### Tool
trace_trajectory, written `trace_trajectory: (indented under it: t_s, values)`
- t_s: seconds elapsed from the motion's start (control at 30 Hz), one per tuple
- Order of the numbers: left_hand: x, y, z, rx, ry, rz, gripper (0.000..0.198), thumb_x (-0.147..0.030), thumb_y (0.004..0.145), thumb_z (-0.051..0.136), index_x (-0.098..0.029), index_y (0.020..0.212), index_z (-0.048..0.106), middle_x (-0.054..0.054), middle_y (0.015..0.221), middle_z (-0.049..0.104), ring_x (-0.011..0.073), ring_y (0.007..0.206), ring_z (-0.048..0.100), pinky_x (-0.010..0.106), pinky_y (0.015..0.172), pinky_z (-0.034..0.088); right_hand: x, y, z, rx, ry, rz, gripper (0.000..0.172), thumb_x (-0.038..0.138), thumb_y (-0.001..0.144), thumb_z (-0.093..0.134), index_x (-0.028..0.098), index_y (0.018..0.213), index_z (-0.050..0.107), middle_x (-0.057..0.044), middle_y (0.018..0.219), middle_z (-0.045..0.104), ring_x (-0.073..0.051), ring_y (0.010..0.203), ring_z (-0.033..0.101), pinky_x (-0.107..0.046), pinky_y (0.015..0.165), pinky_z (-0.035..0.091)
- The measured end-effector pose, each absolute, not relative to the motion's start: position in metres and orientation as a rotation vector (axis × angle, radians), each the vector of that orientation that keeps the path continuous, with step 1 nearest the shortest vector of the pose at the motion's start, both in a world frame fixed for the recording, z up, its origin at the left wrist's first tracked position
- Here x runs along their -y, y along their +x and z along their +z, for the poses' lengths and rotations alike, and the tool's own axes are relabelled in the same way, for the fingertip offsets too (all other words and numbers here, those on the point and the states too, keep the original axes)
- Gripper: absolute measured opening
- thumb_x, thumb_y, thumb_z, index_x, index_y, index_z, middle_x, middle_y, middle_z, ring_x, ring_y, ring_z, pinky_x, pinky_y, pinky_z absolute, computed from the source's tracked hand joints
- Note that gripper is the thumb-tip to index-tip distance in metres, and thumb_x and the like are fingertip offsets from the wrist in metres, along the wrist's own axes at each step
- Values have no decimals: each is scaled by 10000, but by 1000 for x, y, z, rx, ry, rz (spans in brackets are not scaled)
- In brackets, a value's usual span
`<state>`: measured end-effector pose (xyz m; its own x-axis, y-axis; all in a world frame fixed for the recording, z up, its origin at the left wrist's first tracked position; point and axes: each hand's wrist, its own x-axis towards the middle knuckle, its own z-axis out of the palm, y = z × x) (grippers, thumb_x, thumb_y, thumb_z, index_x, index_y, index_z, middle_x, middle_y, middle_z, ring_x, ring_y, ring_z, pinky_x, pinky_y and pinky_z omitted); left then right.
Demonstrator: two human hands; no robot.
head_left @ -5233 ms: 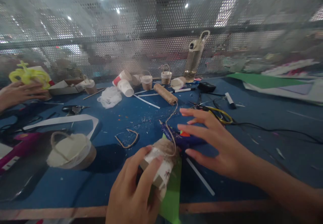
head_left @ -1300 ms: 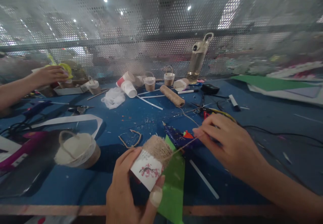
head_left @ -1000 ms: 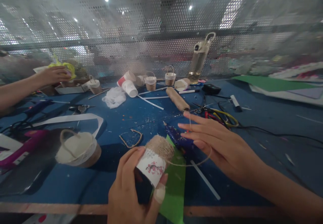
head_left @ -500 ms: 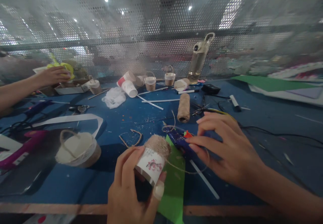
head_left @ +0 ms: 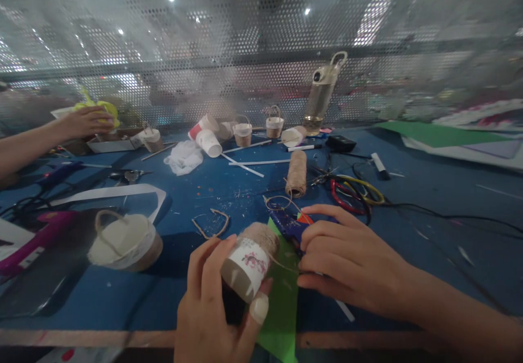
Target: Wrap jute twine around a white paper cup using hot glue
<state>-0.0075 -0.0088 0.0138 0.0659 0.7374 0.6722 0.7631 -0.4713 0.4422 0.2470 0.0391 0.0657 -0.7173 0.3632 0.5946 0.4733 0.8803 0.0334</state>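
Observation:
My left hand [head_left: 223,303] grips a paper cup [head_left: 245,267] tilted on its side, its open end toward me. Jute twine [head_left: 259,236] wraps the cup's far end, and pink blossom is printed on the white part. A strand runs from the cup to my right hand [head_left: 341,254], whose fingers are closed together on the twine. Just behind that hand lies a dark blue glue gun [head_left: 286,224] with an orange trigger, on a green sheet [head_left: 281,297]. The twine spool [head_left: 296,173] lies farther back. A loop of twine rests over the glue gun.
A small twine-handled basket [head_left: 126,243] stands at left beside a magenta glue gun [head_left: 38,240]. Scissors with red and yellow handles [head_left: 355,194] lie at right near black cables. Cups and a bottle [head_left: 321,98] stand behind. Another person's hand [head_left: 87,122] is at far left.
My right hand has moved down and slightly left, its fingers closing together, and the scissors' handles are uncovered. The cup has turned a little, showing more of its open end.

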Motion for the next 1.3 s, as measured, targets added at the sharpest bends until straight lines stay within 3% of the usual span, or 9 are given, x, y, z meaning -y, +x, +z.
trace_trajectory:
  t_s: [0.2, 0.37, 0.5, 0.67, 0.83, 1.03, 1.13, 1.23, 1.3]
  values:
    - [8, -7, 14, 1552, -2304, -1416, 361, -471, 1090, 507, -281, 1392, 568, 113, 1341, 589, 281, 1212, 664, 355, 820, 647, -39, 249, 66, 2404, -590, -322, 169, 211, 1083, 592, 215, 924, 648, 67, 698, 638, -127, 687, 606, -402, 1122, 493]
    - [7, -8, 14, 1554, -2261, -1388, 350, -394, 1030, 625, -272, 1353, 568, 118, 1385, 539, 291, 1263, 617, 365, 840, 647, -40, 249, 65, 2371, -642, -340, 125, 207, 1070, 606, 211, 967, 676, 34, 748, 670, -151, 735, 606, -397, 1074, 522]
    - [7, -8, 17, 1539, -2260, -1412, 371, -382, 1010, 667, -252, 1337, 550, 128, 1379, 551, 301, 1292, 593, 391, 884, 648, -42, 250, 67, 2265, -759, -379, 122, 163, 1053, 588, 215, 1022, 693, -33, 867, 734, -206, 877, 671, -398, 930, 580]
    - [8, -8, 18, 1487, -2308, -1468, 372, -386, 1029, 631, -227, 1349, 526, 138, 1348, 573, 282, 1251, 619, 389, 891, 655, -57, 260, 73, 2129, -1025, -455, 145, 212, 1049, 593, 213, 979, 720, -84, 994, 707, -236, 919, 706, -386, 837, 577]
    - [7, -8, 15, 1507, -2335, -1466, 383, -361, 1013, 645, -232, 1354, 526, 144, 1356, 561, 292, 1244, 646, 354, 775, 659, -78, 263, 81, 2261, -1283, -273, 357, 327, 1132, 415, 199, 971, 707, -76, 971, 745, -210, 801, 740, -327, 674, 525]
    - [6, -9, 14, 1510, -2331, -1480, 370, -374, 1016, 625, -247, 1347, 522, 135, 1340, 572, 288, 1217, 669, 357, 764, 668, -98, 252, 93, 2293, -1403, -220, 383, 360, 1121, 433, 234, 938, 745, -5, 680, 744, -191, 511, 641, -300, 482, 347]
    - [6, -8, 14, 1533, -2318, -1468, 371, -377, 1017, 630, -246, 1348, 525, 130, 1344, 569, 273, 1192, 687, 352, 777, 668, -111, 246, 94, 2286, -1412, -162, 412, 389, 1129, 416, 243, 971, 767, -14, 714, 778, -205, 557, 683, -304, 521, 417]
    - [6, -8, 14, 1544, -2306, -1476, 360, -378, 1024, 612, -234, 1343, 527, 134, 1339, 571, 260, 1165, 705, 324, 745, 658, -120, 242, 96, 2301, -1333, -95, 464, 432, 1147, 350, 246, 1089, 771, -66, 1063, 835, -226, 859, 782, -330, 703, 554]
    - [5, -8, 14, 1544, -2296, -1490, 352, -387, 1039, 586, -220, 1342, 522, 140, 1336, 578, 258, 1168, 706, 317, 745, 653, -121, 239, 101, 2272, -1259, -19, 496, 496, 1149, 321, 253, 1177, 753, -83, 1229, 798, -242, 1021, 776, -367, 838, 594]
